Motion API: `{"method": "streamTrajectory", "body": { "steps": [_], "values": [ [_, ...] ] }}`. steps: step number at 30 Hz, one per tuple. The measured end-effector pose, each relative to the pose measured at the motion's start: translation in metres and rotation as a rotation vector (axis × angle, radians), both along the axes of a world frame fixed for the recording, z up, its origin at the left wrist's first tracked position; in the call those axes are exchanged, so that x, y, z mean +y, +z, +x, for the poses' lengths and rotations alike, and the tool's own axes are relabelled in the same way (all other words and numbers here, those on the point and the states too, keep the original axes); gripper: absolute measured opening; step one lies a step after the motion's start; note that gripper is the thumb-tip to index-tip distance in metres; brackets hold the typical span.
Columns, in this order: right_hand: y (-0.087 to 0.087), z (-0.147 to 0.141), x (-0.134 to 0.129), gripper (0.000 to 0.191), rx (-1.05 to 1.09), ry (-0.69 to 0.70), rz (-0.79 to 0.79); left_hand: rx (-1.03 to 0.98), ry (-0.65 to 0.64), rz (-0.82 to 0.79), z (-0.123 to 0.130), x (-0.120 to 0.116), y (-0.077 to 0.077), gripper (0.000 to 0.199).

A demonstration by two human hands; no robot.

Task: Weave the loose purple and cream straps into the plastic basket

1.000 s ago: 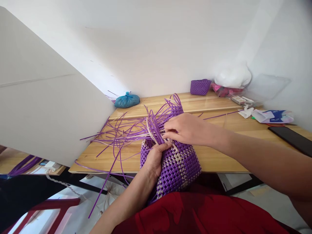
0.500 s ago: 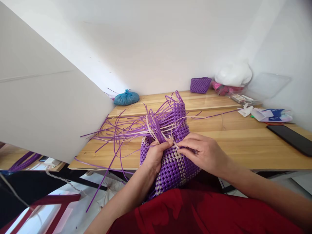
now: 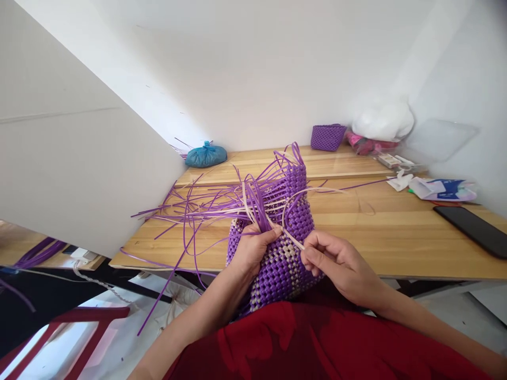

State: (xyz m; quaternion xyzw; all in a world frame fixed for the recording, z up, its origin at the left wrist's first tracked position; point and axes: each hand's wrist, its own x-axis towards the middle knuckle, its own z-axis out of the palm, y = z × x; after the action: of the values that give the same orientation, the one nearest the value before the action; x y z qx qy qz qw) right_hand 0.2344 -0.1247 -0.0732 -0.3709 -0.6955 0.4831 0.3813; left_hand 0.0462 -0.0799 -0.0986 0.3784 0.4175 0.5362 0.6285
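Observation:
A partly woven basket (image 3: 273,269) of purple and cream strips leans at the table's front edge, against my red clothing. Long loose purple and cream strips (image 3: 209,211) spread from its top to the left over the table. My left hand (image 3: 253,248) is closed on the basket's rim, its thumb pressing near the cream strips. To the right, my right hand (image 3: 325,258) pinches the end of a cream strip (image 3: 292,238), which runs taut from beside my left thumb. Another cream strip curves rightward above the basket.
On the wooden table (image 3: 380,232) lie a black phone (image 3: 471,229), a blue and white packet (image 3: 441,189) and crumpled tissue (image 3: 400,181). Behind stand a small purple basket (image 3: 328,138), a white bag (image 3: 382,121) and a blue bag (image 3: 206,155). A red chair frame (image 3: 91,316) is lower left.
My right hand has moved right and down, away from my left hand, drawing the cream strip out straight. My left hand still grips the basket.

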Motion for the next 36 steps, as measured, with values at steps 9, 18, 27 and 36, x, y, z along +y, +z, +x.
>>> {"method": "streamTrajectory", "body": {
  "steps": [9,18,27,36],
  "values": [
    [-0.010,-0.002,-0.010,0.017,-0.048,-0.157,0.145,-0.057,-0.054,-0.065,0.000,0.002,-0.004,0.026],
    [-0.005,-0.026,-0.008,0.026,0.138,-0.092,-0.102,-0.027,-0.012,0.005,-0.003,-0.001,-0.004,0.026],
    [-0.010,-0.016,-0.013,0.034,0.025,-0.127,-0.209,-0.048,-0.059,-0.043,-0.001,-0.001,-0.009,0.029],
    [0.024,-0.012,0.029,0.033,-0.185,-0.176,-0.010,-0.003,-0.062,0.061,-0.006,0.007,-0.002,0.024]
  ]
}}
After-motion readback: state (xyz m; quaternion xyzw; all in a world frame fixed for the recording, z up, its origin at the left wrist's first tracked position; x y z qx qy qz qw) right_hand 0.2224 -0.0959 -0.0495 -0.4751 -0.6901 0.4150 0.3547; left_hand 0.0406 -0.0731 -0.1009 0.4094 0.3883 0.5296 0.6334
